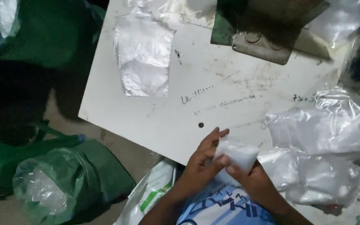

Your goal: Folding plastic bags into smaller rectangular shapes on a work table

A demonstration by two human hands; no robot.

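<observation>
Hands meet at the near edge of a white board (213, 108): the left hand (201, 160) and the right hand (253, 179) both pinch a small clear plastic packet (236, 155) filled with something white, held just over the board's lower edge. The left fingers curl round the packet's left side; the right thumb presses on its lower front.

At the board's right edge lies a heap of crumpled clear bags (321, 141), some with white contents, just beside the held packet. Near the far left corner a flat, empty clear bag (142, 58) lies on the board. A grey metal plate (267, 29) sits at the far edge. Faint handwriting crosses the board's middle.

Off the board's left side, on the floor, stands a green sack (63, 179) lined with clear plastic. Below the near edge lies a white package with green stripes (155, 191).
</observation>
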